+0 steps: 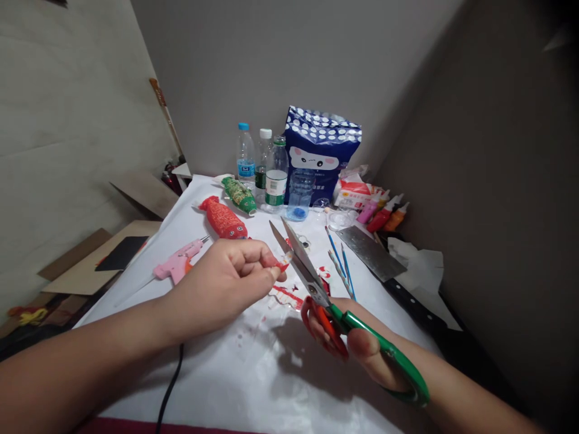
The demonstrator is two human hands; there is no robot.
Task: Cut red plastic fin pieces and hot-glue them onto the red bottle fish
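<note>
Between the thumb and fingers of my left hand point(239, 271) is a small red and clear scrap point(284, 263), too small to name surely. My right hand point(357, 337) grips a pair of scissors point(325, 295) with one green and one red handle. Their blades are parted, pointing up and left, close beside the scrap. Under the hands, red-painted cut pieces point(287, 295) lie on the white sheet. Just beyond my left hand rests a red fish-shaped figure point(224, 218) with eyes, and behind it a green one point(239, 196).
A pink glue gun point(178, 260) lies at left. Several plastic bottles point(275, 175) and a blue bag point(316, 144) stand at the back. Rightward are paintbrushes point(346, 268), a cleaver point(373, 253) and paint tubes point(382, 217). A black cord point(169, 386) crosses the front.
</note>
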